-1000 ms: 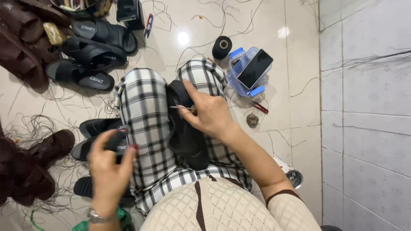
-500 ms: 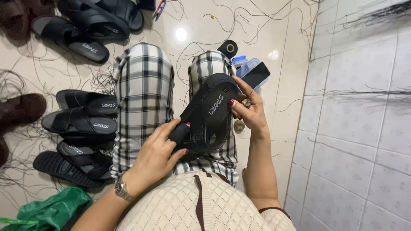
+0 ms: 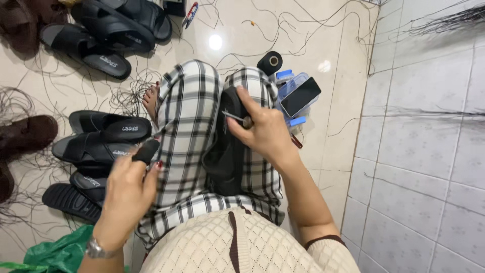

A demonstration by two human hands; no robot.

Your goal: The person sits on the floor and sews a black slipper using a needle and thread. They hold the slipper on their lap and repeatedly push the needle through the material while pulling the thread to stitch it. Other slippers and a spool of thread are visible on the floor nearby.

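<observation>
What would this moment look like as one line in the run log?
left hand: pinching small black piece | right hand: metal awl on black sandal in lap | phone on blue box

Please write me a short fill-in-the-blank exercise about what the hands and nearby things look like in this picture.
1. The right hand presses a thin metal tool against the black sandal lying on the person's ____.
2. The left hand wears a ____ at the wrist.
3. The spool of thread on the floor is ____ in colour.
4. The phone rests on a ____ plastic box.

Missing words: lap; watch; black; blue
</observation>
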